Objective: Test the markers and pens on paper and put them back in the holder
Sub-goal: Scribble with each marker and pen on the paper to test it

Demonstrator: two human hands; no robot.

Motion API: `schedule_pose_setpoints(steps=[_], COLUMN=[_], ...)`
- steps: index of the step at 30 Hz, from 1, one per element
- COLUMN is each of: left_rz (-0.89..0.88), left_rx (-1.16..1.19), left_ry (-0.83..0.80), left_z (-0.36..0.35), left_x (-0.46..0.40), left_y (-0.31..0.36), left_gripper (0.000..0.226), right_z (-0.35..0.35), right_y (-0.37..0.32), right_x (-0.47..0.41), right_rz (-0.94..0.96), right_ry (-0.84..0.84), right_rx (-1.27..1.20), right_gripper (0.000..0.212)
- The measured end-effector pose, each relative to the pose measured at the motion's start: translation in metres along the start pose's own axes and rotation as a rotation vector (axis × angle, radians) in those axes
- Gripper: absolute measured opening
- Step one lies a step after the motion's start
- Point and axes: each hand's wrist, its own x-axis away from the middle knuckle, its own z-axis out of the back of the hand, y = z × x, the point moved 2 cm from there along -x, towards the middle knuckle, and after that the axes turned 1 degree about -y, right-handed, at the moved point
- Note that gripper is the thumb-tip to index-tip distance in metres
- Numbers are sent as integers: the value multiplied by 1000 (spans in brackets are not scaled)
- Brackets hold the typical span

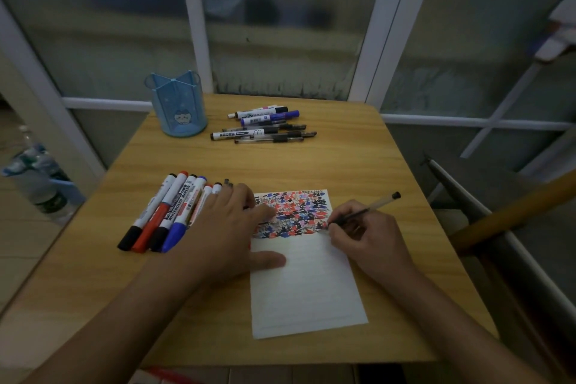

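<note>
1. The right hand pinches a black gel pen, tip on the paper's scribbled right edge.
2. The left hand lies flat, fingers straight, pressing the paper beside the whiteboard markers.

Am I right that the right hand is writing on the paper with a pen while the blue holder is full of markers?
Not quite: in the head view the blue holder shows no markers in it. The right hand does write on the paper with a pen.
</note>
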Motion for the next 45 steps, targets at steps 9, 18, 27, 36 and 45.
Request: schedule_pose_setpoints(steps=[9,18,27,36,45], left_rz=[-6,-6,-4,-20,-65], left_rx=[6,-4,-6,35,390], left_ry=[15,3,2,2,230], left_z=[-1,0,0,3,13], left_x=[-1,0,-1,-2,-4], left_y=[-1,0,1,1,4], left_gripper=[88,88,88,84,73], right_z=[0,1,1,20,16], right_y=[0,-3,-6,-19,-33], right_x=[-1,0,2,-3,-4], right_rz=[10,20,8,-87,-159], right_ry=[12,6,10,143,90], right_rx=[11,26,24,-288,-495], right_gripper=[11,12,14,16,16])
